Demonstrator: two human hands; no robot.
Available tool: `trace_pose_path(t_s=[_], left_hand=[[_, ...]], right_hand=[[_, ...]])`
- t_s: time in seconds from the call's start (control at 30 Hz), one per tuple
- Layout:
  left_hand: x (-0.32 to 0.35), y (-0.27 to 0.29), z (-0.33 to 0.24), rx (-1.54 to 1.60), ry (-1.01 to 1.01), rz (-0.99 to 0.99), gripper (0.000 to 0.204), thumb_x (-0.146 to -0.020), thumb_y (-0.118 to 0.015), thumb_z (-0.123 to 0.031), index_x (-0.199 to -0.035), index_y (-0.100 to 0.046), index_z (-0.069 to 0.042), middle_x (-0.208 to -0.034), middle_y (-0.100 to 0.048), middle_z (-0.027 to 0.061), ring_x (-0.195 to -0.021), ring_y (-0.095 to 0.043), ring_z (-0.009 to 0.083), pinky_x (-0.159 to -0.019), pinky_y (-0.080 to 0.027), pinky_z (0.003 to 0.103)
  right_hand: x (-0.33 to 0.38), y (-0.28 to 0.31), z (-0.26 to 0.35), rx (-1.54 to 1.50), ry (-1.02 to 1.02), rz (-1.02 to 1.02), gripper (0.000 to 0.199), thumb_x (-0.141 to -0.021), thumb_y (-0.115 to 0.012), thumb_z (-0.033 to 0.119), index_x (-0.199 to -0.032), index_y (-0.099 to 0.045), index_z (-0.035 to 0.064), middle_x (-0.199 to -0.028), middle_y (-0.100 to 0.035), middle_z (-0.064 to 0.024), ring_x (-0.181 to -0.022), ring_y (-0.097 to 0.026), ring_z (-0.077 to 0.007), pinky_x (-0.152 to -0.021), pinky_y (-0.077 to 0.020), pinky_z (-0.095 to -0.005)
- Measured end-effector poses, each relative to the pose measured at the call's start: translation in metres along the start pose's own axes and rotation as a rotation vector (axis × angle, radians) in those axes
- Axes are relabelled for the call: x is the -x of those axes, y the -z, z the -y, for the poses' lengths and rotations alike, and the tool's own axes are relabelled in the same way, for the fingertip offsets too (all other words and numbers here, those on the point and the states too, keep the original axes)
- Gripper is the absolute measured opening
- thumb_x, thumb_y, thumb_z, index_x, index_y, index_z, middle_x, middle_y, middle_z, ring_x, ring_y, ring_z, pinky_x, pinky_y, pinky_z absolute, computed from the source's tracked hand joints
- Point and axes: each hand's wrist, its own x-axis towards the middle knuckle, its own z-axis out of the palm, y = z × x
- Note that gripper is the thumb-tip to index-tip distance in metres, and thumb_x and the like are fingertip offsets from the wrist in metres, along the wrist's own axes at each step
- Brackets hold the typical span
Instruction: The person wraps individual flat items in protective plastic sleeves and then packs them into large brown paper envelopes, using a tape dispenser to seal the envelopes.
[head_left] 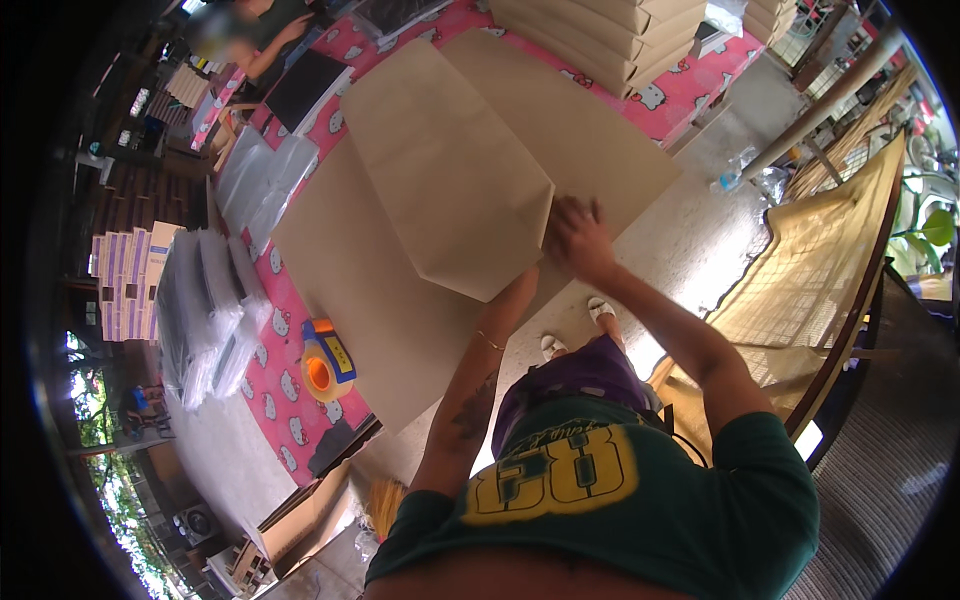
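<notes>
A long bundle of brown kraft paper (445, 165) lies across a larger flat brown sheet (350, 270) on the table. Its near end tapers, with creased, slanting corners; what may be inside is hidden. At that end my right hand (580, 240) touches the paper's right corner, its thumb apart from bent fingers that hold nothing visible. My left hand (526, 287) reaches to the same near end from below. Its fingers are tucked behind the paper edge and the right hand, so their pose is hidden.
An orange-and-blue tape dispenser (325, 365) stands on the pink patterned tablecloth (285, 405) at left. Clear plastic sleeves (265, 180) lie farther back. Stacked brown-wrapped packages (610, 40) rise at the far side. Another person's arm (270, 50) shows at far left.
</notes>
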Motion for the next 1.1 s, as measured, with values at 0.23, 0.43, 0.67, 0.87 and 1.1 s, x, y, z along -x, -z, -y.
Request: trace_pose_path(t_s=[0.23, 0.43, 0.67, 0.87, 1.1], left_hand=[[-0.012, 0.049, -0.012, 0.437, 0.146, 0.166, 0.036, -0.096, -0.049, -0.017, -0.119, -0.055, 0.009, -0.118, -0.058, 0.0307, -0.113, -0.057, 0.0409, -0.098, -0.044, 0.049], [-0.009, 0.031, -0.024, 0.546, 0.198, -0.221, 0.027, -0.096, -0.05, -0.012, -0.115, -0.057, 0.006, -0.109, -0.062, 0.0263, -0.102, -0.06, 0.0389, -0.086, -0.048, 0.047], [0.007, 0.005, -0.009, 0.405, 0.078, -0.261, 0.028, -0.093, -0.054, -0.011, -0.117, -0.057, 0.003, -0.11, -0.061, 0.0249, -0.104, -0.057, 0.0419, -0.091, -0.044, 0.051], [-0.009, 0.038, -0.028, 0.705, 0.167, -0.128, 0.025, -0.09, -0.056, -0.008, -0.113, -0.059, 0.003, -0.11, -0.061, 0.0228, -0.102, -0.059, 0.0392, -0.089, -0.046, 0.049], [0.016, 0.036, -0.014, 0.815, 0.309, -0.066, 0.022, -0.091, -0.054, -0.009, -0.109, -0.059, 0.004, -0.101, -0.065, 0.0193, -0.091, -0.064, 0.0345, -0.078, -0.049, 0.047]], right_hand=[[0.068, 0.016, 0.043, -0.376, 0.146, 0.313, 0.044, -0.088, -0.059, 0.026, -0.127, -0.06, 0.0063, -0.128, -0.06, -0.0116, -0.125, -0.052, -0.032, -0.108, -0.0335, -0.0569], [-0.036, 0.04, -0.025, -1.476, -0.96, 0.465, 0.05, -0.095, -0.058, 0.041, -0.122, -0.06, -0.0006, -0.114, -0.068, -0.013, -0.101, -0.066, -0.0251, -0.087, -0.0528, -0.0441], [-0.073, 0.033, 0.003, -1.471, -0.937, 0.504, 0.053, -0.098, -0.056, 0.042, -0.125, -0.056, -0.0035, -0.119, -0.064, -0.0156, -0.106, -0.065, -0.0271, -0.092, -0.0526, -0.0418], [-0.041, 0.035, -0.007, -1.576, -0.971, 0.535, 0.042, -0.099, -0.056, 0.036, -0.118, -0.061, -0.0012, -0.111, -0.067, -0.0135, -0.096, -0.065, -0.0217, -0.082, -0.0535, -0.0354], [0.016, 0.103, 0.065, -1.216, -0.254, 1.378, 0.04, -0.101, -0.051, 0.031, -0.11, -0.068, -0.0045, -0.098, -0.072, -0.0148, -0.092, -0.067, -0.0206, -0.08, -0.0531, -0.0308]])
